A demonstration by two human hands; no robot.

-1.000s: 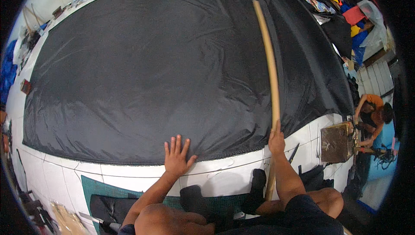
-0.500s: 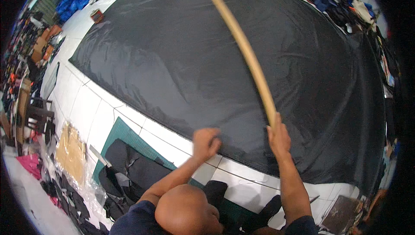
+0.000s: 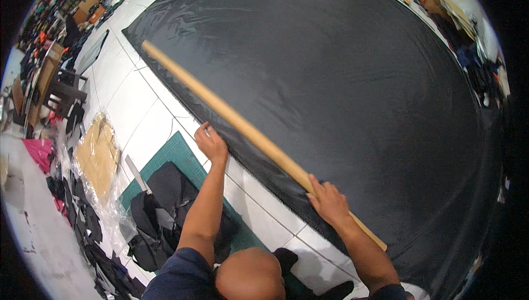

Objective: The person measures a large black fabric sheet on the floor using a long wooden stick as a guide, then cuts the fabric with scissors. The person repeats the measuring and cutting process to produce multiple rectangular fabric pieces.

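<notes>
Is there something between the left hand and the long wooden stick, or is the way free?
Nothing visible stands between them. The left hand rests on the white tiled floor beside the edge of the black fabric. The wooden stick lies just past it, and the right hand presses it down.

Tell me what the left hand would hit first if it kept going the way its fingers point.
The left hand points up and away over the white tiled floor. Going straight on, it would probably meet the long wooden stick lying along the edge of the black fabric, though depth is hard to judge.
</notes>
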